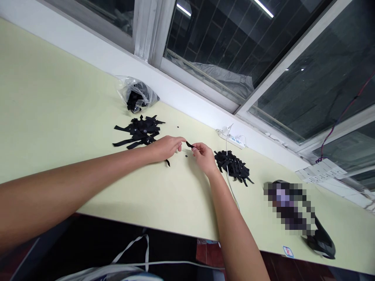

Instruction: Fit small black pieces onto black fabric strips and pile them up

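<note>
My right hand [204, 157] pinches a short black fabric strip [190, 144] between thumb and fingertips, just above the table. My left hand [167, 148] meets the strip's far end with its outstretched index finger, the other fingers curled in. Below the left wrist pokes out another black strip end [168, 163]; whether it is held or lying on the table is hidden. A small dark disc [186, 156] lies between the hands, with a second one [177, 127] farther back. Left of my left hand is a heap of black strips [143, 130]; a denser pile [233, 166] lies beyond my right hand.
A clear plastic bag [140, 95] with black pieces stands by the wall. Behind the right pile is a white power strip [231, 139], its white cable [228, 175] crossing the pile. Black headband gear [320, 240], partly pixelated, rests at the right on the pale table [125, 199].
</note>
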Motion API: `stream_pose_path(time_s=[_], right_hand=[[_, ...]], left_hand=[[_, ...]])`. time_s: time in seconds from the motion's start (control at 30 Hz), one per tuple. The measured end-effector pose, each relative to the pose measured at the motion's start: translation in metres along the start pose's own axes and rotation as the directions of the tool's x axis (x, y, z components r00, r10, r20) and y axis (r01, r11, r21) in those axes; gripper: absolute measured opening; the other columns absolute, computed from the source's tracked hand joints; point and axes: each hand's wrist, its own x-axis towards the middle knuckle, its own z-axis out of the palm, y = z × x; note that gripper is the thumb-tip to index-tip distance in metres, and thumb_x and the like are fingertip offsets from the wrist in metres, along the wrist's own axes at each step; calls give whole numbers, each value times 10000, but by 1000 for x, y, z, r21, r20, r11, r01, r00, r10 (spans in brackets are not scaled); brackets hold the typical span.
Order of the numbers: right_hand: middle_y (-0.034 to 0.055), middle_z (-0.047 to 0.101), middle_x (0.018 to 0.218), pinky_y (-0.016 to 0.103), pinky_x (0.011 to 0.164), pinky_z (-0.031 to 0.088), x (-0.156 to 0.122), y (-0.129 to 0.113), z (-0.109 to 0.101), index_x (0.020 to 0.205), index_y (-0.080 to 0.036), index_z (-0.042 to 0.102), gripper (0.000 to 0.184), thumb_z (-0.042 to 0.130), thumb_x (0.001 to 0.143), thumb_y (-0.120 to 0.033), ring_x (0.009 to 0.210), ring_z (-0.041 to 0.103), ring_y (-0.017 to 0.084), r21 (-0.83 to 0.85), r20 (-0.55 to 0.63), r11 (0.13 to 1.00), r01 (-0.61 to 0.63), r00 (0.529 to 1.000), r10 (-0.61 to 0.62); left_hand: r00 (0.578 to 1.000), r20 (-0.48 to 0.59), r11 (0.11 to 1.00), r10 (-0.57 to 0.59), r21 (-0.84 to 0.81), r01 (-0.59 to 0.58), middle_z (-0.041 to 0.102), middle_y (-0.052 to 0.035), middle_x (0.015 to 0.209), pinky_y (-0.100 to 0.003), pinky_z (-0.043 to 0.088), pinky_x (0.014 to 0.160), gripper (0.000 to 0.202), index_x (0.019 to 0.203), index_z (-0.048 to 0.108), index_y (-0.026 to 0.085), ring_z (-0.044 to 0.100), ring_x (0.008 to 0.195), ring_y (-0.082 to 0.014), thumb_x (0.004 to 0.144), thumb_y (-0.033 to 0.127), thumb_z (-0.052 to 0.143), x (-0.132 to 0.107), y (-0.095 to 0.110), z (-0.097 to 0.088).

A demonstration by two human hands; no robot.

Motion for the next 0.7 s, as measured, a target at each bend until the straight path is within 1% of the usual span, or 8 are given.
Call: stream_pose_path(time_s=[0.1, 0.23, 0.33, 0.4, 0.5, 0.57, 0.63, 0.7], right_hand=[[20, 648, 849, 273, 639, 439, 1, 2, 1, 970, -191, 634, 264, 570, 801, -383, 674, 556, 137, 96, 10, 995, -18, 1000, 17], [30, 659, 894, 266, 620, 447, 2, 3, 1, 972, -191, 628, 294, 614, 764, -398, 698, 575, 137, 174, 6, 984, -34, 999, 33], [31, 660, 890, 260, 614, 449, 1, 1, 1, 964, -189, 628, 306, 632, 745, -402, 702, 577, 134, 204, 15, 978, -50, 999, 48], [29, 658, 879, 257, 612, 449, 0, -1, 1, 949, -187, 630, 306, 641, 736, -407, 703, 574, 131, 215, 19, 975, -58, 998, 56], [26, 662, 862, 256, 621, 449, -2, -4, 2, 933, -188, 640, 301, 648, 738, -417, 709, 576, 131, 207, 35, 977, -59, 998, 53], [25, 670, 848, 259, 634, 451, -3, -7, 2, 932, -185, 656, 301, 650, 748, -423, 719, 583, 133, 198, 62, 979, -49, 997, 37], [26, 679, 836, 266, 650, 455, -4, -11, 3, 938, -182, 673, 305, 649, 757, -426, 729, 591, 137, 197, 95, 980, -33, 995, 14], [31, 691, 844, 274, 666, 463, -6, -15, 3, 949, -180, 684, 310, 650, 759, -423, 747, 604, 142, 208, 122, 978, -23, 993, -2]], left_hand=[[998, -56, 999, -42, -20, 41, 717, -30, 984, -276, 406, 689, 340, 1253, 503, 193, 590, 708, -159, 951, 231, 351, 0, 2, -2], [990, -127, 996, -57, -71, 48, 709, -25, 942, -274, 410, 667, 234, 1105, 548, 197, 574, 670, -147, 961, 249, 371, 0, 6, -5], [983, -180, 997, 20, -66, -32, 680, -27, 925, -281, 434, 725, 192, 982, 617, 203, 595, 768, -159, 942, 299, 456, 0, 8, -6], [976, -208, 994, 65, -76, -82, 660, -40, 1024, -293, 451, 809, 187, 939, 652, 205, 605, 887, -171, 923, 319, 505, 0, 9, -7], [978, -201, 992, 63, -97, -84, 615, -45, 1205, -316, 449, 920, 188, 918, 688, 217, 589, 1062, -195, 896, 351, 558, -1, 10, -6], [983, -176, 991, 43, -115, -64, 602, -40, 1274, -329, 444, 957, 181, 905, 699, 220, 571, 1138, -212, 876, 358, 586, -1, 11, -5], [988, -152, 986, 34, -156, -58, 629, -37, 1263, -326, 453, 952, 172, 902, 706, 218, 579, 1143, -215, 863, 345, 596, -1, 12, -4], [991, -132, 977, 33, -204, -59, 683, -38, 1163, -316, 469, 913, 173, 915, 712, 215, 614, 1070, -204, 856, 324, 592, -2, 13, -3]])
